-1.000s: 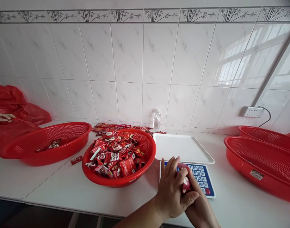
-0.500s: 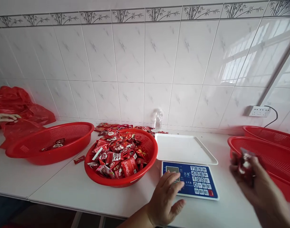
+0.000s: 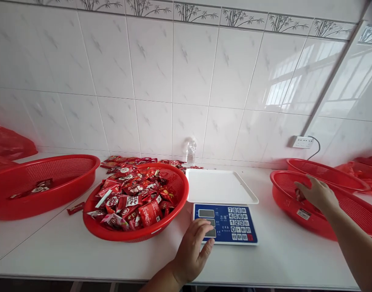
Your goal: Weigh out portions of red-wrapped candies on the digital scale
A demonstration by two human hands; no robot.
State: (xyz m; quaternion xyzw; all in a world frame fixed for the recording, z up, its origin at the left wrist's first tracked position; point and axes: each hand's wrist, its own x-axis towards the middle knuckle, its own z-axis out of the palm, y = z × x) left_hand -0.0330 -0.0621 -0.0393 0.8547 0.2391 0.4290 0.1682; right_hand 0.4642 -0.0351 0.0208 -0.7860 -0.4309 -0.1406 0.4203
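My left hand (image 3: 193, 251) rests at the front left of the blue and white digital scale (image 3: 240, 211). Its fingers are loosely bent and apart over the small display windows, holding nothing. Bare white pan (image 3: 220, 186) shows on the scale. At the right, my right hand (image 3: 319, 194) reaches down inside a red perforated basket (image 3: 284, 202). A dark red snack packet (image 3: 299, 195) shows under its curled fingers; the palm side is hidden. Left of the scale stands a red basket (image 3: 134, 235) heaped with small red snack packets (image 3: 131, 198).
Farther left, another red basket (image 3: 67, 190) holds a few packets, with a loose packet (image 3: 75, 208) beside it. More packets lie along the wall near a clear plastic bottle (image 3: 191, 153). Red plastic bags (image 3: 12, 142) sit at the far left. A socket strip (image 3: 302, 142) is on the wall.
My right hand has moved from in front of the right basket to inside it, carrying the packet. The left hand stays by the scale display. The view has turned right.
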